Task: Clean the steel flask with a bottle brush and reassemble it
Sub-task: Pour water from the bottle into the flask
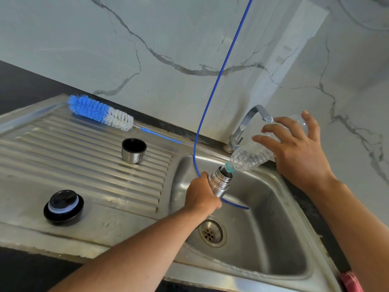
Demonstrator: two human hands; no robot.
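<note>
L hand (pixel 203 196) round flask (pixel 220 182)

The sink basin (pixel 263 239) sits to the right of the drainboard (pixel 84 175), with the tap (pixel 248 123) standing behind the basin against the wall and the drain strainer (pixel 212 232) in the basin floor. On the drainboard, the bottle brush (pixel 101 112) lies along the back edge, the flask cup (pixel 133 151) stands in front of it, mouth up, and the flask stopper (pixel 63 207) rests nearer the front left, well apart from the cup. Over the basin, the left hand (pixel 203 197) holds the flask (pixel 220 182), and to its right and above it the right hand (pixel 294 148) holds a tilted plastic bottle (pixel 250 154) whose neck meets the flask's mouth, while a hose (pixel 210 98) hangs from above into the basin just behind the flask.
</note>
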